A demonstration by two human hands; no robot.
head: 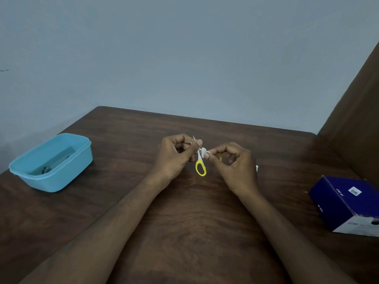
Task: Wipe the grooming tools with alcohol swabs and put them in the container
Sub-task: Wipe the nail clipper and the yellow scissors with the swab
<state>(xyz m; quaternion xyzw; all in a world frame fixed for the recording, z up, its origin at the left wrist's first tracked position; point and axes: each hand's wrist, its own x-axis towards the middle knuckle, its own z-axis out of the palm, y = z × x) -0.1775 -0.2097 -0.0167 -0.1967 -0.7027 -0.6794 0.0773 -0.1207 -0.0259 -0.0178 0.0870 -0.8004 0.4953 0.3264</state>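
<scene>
- The left hand (178, 153) is gripping the small scissors (200, 160) up near the blades, points aimed away; I judge that is steadying them for wiping.
- The right hand (233, 160) is pinching a white alcohol swab (204, 151) against the metal just below the left thumb.
- The yellow handle loop is hanging free beneath both grips, above the table (184, 222).
- The blue container (61, 177) is waiting well off to the left, something dark already lying inside.
- A dark blue box (346, 201) is sitting at the right edge.

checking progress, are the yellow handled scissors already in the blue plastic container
No, the small yellow-handled scissors are held up over the brown wooden table by the left hand, well right of the light blue plastic container.
</scene>
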